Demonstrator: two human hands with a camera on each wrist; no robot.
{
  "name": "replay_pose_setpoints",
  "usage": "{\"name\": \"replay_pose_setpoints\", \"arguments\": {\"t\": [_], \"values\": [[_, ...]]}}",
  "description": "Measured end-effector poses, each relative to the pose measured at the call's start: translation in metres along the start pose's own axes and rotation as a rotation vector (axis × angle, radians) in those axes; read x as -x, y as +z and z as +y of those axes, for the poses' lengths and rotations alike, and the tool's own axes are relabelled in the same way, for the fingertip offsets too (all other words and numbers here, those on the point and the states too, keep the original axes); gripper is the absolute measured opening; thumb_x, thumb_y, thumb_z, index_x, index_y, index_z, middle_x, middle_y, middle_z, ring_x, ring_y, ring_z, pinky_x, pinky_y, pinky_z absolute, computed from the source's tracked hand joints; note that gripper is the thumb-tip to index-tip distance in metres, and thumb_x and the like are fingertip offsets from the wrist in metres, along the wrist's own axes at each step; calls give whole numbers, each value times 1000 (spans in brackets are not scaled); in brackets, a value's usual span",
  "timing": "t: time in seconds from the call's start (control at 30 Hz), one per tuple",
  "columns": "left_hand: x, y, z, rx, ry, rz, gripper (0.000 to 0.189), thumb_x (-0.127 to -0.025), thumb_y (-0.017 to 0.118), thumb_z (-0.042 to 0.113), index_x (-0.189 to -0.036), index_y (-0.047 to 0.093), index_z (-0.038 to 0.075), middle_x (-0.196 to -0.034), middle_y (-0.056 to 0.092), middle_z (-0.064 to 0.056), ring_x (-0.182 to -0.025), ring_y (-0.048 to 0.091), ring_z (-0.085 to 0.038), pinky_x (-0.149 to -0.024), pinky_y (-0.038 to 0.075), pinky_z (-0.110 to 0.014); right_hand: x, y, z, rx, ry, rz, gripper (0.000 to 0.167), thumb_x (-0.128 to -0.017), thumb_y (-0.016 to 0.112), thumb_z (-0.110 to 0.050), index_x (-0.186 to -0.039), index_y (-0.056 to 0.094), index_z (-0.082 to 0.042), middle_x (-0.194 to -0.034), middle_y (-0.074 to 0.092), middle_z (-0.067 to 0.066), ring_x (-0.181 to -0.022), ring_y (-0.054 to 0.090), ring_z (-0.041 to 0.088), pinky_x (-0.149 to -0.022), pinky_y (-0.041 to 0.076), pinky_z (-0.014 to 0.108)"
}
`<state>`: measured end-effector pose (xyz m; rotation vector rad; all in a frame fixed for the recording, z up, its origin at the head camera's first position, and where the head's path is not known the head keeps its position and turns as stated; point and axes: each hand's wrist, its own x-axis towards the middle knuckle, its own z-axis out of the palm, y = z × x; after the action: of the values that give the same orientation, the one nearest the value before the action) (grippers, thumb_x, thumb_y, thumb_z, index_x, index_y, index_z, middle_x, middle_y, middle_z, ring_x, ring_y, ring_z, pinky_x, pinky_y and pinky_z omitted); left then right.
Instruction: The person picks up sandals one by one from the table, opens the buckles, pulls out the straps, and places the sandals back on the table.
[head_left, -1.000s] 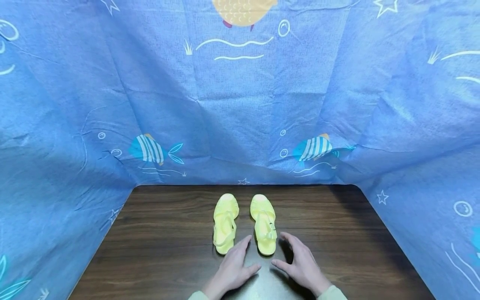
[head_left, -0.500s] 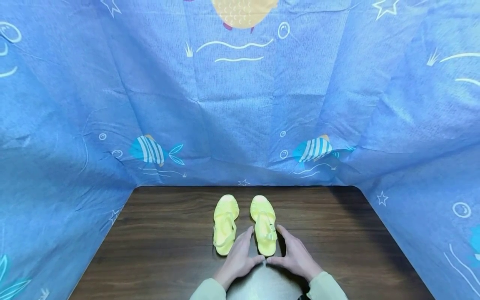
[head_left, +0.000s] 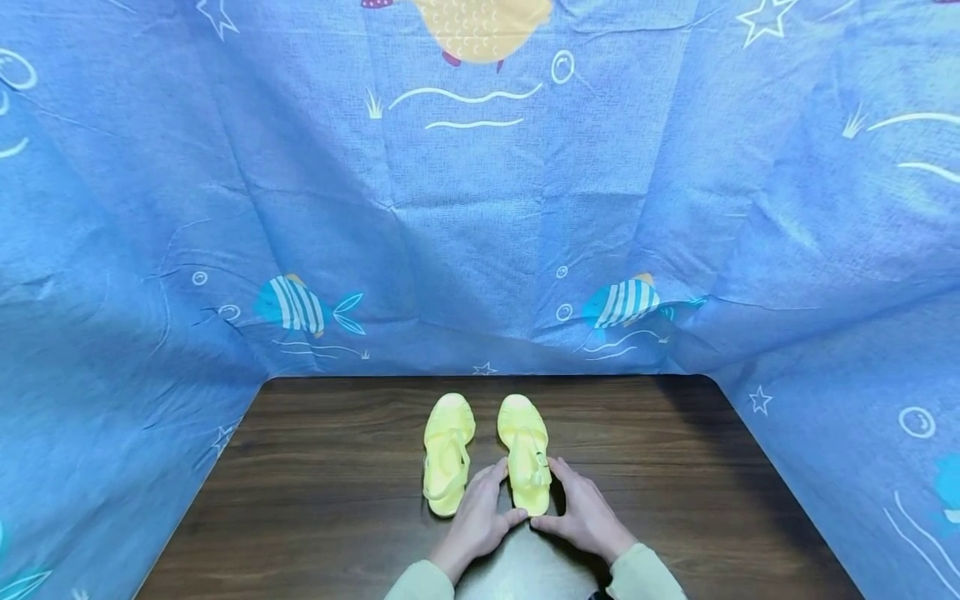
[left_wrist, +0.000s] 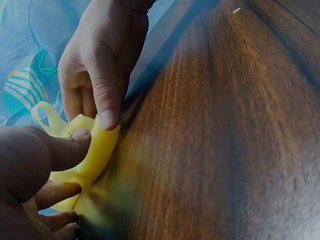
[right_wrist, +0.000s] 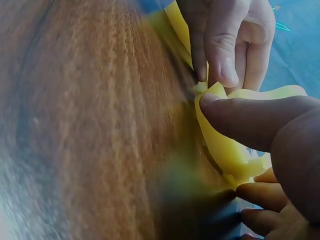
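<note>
Two pale yellow sandals stand side by side in the head view, toes pointing away. Both hands are at the heel of the right sandal (head_left: 523,442). My left hand (head_left: 480,517) holds its left side, and my right hand (head_left: 583,510) holds its right side, where a strap buckle shows. The thumbs meet behind the heel. In the left wrist view the left thumb (left_wrist: 72,147) lies against the yellow heel (left_wrist: 95,160). The right thumb (right_wrist: 240,112) presses the heel rim in the right wrist view. The left sandal (head_left: 447,454) stands just beyond my left hand, untouched as far as visible.
The dark wood-grain tabletop (head_left: 330,492) lies under everything. A blue cloth (head_left: 480,208) printed with fish and stars hangs along the back and both sides of the table. Glare whitens the wood near the front.
Both hands have closed in on the right sandal from either side, and the thumbs have come together behind its heel. The sandals have stayed in place; the head view has shifted slightly.
</note>
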<state>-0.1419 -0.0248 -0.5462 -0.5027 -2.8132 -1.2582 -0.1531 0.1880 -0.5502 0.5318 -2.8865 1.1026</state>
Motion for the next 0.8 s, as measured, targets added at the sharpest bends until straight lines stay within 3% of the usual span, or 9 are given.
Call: {"name": "replay_pose_setpoints", "arguments": {"t": [0.23,0.37,0.5,0.8], "values": [[1,2,0,14,-33,18,76,-82,90,20,-148,55,3,-142,66,-11,-134,57,-35,-112,44,-55,3,0,-3,-5,17,-6,91,-72,98,-32,-146,55,-1,-143,61,26,-134,57,44,-107,48,60],[5,1,1,11,-28,16,75,-82,90,19,-147,56,5,-142,66,-10,-132,59,-35,-110,46,-54,7,0,-5,9,2,2,90,-70,99,-34,-145,57,-5,-139,67,16,-125,65,33,-103,53,54],[12,0,2,4,-27,7,77,-82,90,20,-148,55,4,-143,66,-11,-130,60,-36,-109,48,-54,13,2,-7,29,-20,20,88,-69,99,-34,-143,58,-9,-134,70,8,-120,67,24,-99,56,50],[32,-4,4,68,0,-19,80,-79,91,22,-150,56,11,-145,65,-3,-130,60,-31,-109,48,-52,35,6,-12,70,-77,71,89,-66,100,-40,-139,61,-7,-126,73,5,-111,70,20,-93,58,42]]}}
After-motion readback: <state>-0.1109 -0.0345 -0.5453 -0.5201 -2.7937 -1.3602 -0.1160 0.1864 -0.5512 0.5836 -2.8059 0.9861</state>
